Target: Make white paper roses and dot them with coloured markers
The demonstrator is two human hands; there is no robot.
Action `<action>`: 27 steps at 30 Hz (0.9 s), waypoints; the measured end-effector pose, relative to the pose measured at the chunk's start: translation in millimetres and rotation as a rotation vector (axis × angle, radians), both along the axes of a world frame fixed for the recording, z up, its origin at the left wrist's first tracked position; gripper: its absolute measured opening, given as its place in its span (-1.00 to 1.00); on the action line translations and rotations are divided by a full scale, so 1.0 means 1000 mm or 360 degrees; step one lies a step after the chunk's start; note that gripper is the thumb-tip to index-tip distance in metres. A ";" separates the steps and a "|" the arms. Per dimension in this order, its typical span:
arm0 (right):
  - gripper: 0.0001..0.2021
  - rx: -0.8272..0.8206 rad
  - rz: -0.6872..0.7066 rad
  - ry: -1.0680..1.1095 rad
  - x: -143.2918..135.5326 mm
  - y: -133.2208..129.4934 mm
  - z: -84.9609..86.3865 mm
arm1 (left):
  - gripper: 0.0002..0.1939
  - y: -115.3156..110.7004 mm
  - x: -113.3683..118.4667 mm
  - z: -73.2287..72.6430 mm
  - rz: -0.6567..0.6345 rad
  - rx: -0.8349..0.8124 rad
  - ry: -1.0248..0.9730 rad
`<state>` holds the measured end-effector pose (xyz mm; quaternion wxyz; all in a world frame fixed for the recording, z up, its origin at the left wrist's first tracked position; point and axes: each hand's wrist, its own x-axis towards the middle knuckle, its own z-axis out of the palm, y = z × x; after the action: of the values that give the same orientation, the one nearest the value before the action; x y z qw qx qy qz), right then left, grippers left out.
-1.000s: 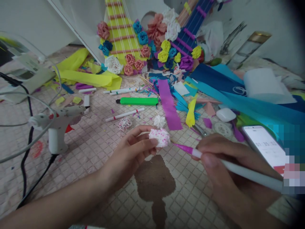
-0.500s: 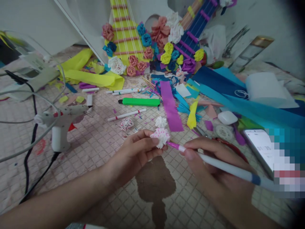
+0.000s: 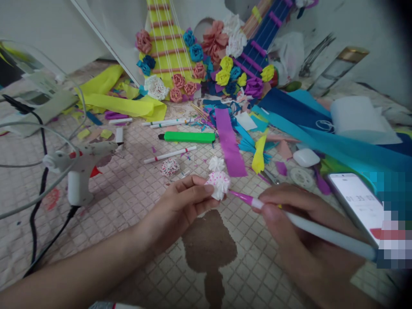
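Note:
My left hand pinches a white paper flower with pink dots over part of its petals. Just behind it is a plain white paper flower. Between the thumb and fingers of my right hand is a felt-tip marker with a white barrel and a purple tip end. Its point is close to the right edge of the dotted flower; whether they touch I cannot tell. A speckled paper flower lies on the table beyond my left hand.
A white glue gun with cables stands at left. A green highlighter, a thin white marker and a purple paper strip lie ahead. Flower-covered paper guitars stand behind. Scissors and a phone are at right.
My right hand has drawn the marker back a little to the right, away from the flower. My left hand keeps its hold, nearly unmoved.

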<state>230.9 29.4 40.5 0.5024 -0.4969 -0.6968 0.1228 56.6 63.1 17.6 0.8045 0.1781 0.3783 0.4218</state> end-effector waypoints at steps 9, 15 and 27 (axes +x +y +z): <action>-0.91 -0.0033 -0.0015 -0.0011 0.000 0.001 -0.002 | -0.86 0.000 0.000 0.000 -0.0002 -0.0008 -0.0038; -0.91 -0.0063 -0.0023 -0.0043 0.000 0.001 -0.002 | -0.86 0.000 -0.001 -0.001 -0.0034 0.0006 -0.0052; -0.93 -0.0080 -0.0073 -0.0025 0.004 0.001 -0.003 | -0.86 0.000 0.000 0.000 -0.0035 0.0080 -0.0007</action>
<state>234.5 30.4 37.6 0.4871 -0.5261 -0.6858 0.1249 56.4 62.9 17.3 0.8052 0.2016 0.3638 0.4227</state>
